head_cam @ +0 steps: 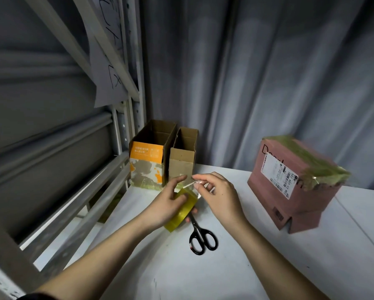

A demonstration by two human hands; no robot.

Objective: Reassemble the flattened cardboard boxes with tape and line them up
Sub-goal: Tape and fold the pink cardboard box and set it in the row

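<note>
Left hand (167,202) grips the yellow tape roll (181,210) above the white table (311,256). Right hand (217,194) pinches the clear tape end (195,185), just above the roll. Scissors (200,236) lie directly below; pink box (294,182) sits well right.

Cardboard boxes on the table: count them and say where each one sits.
3. The orange-printed box stands open at the far left corner; the plain brown box stands open right beside it; the pink box, taped over, sits apart at right. Others may lie outside the view.
</note>
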